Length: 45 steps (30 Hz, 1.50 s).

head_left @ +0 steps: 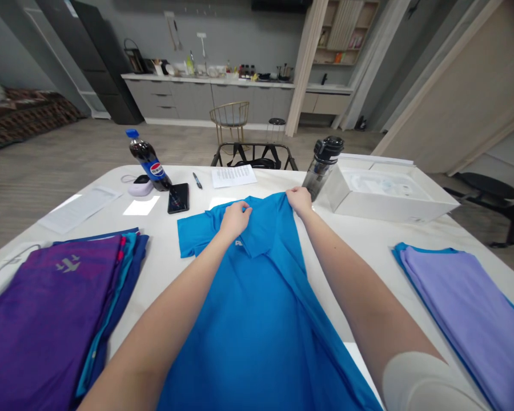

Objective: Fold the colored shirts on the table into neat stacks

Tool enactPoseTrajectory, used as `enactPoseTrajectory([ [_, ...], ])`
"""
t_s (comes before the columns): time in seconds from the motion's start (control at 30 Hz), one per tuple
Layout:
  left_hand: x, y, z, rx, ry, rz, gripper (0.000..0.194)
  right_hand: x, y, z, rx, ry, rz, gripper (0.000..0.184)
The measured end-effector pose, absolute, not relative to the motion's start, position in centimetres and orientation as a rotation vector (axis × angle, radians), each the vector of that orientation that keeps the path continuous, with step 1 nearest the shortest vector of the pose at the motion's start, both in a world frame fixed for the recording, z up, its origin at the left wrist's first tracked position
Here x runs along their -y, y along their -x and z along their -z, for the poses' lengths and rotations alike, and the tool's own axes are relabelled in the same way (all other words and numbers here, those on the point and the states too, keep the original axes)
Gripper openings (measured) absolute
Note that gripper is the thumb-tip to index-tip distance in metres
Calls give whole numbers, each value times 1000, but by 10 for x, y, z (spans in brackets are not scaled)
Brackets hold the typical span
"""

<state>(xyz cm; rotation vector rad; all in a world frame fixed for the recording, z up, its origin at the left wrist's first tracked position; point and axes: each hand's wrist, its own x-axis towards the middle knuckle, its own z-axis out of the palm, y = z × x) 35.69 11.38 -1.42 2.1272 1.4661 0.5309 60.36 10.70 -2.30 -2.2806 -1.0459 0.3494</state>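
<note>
A bright blue shirt (257,308) lies spread lengthwise on the white table (364,234), its collar end away from me. My left hand (235,220) is closed on the fabric near the collar, fingers pinching a fold. At the shirt's far right shoulder edge, my right hand (298,201) grips the cloth. The shirt's right side looks folded inward along a long crease, while its left sleeve (192,234) sticks out flat.
A stack of purple and blue shirts (55,308) lies at the left, and lilac folded shirts (466,308) at the right. Behind stand a cola bottle (148,160), a phone (179,198), a pen (197,180), papers (233,175), a dark flask (322,165) and an open white box (385,194).
</note>
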Motion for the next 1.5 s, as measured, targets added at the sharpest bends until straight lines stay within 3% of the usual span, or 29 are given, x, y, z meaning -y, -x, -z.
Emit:
enactPoseTrajectory([
  [0.17, -101, -344, 38, -1651, -2297, -435, 40, -95, -580, 47, 1220, 2365, -235, 42],
  [0.33, -59, -341, 64, -1180, -2702, -373, 54, -53, -567, 69, 1694, 2256, -10, 52],
  [0.5, -54, -340, 81, -1187, -2650, -219, 66, -14, -571, 76, 1726, 2386, -173, 58],
  [1.03, -42, -339, 67, -1204, -2752, -256, 61, 195, -516, 63, 1937, 2146, -350, 58],
  [1.23, 20, -342, 42, -665, -3014, -325, 39, 253, -506, 41, 1876, 2159, -288, 44],
  [1.5, 99, -345, 43, -332, -3091, -200, 34, 336, -520, 14, 1745, 2570, -351, 41],
])
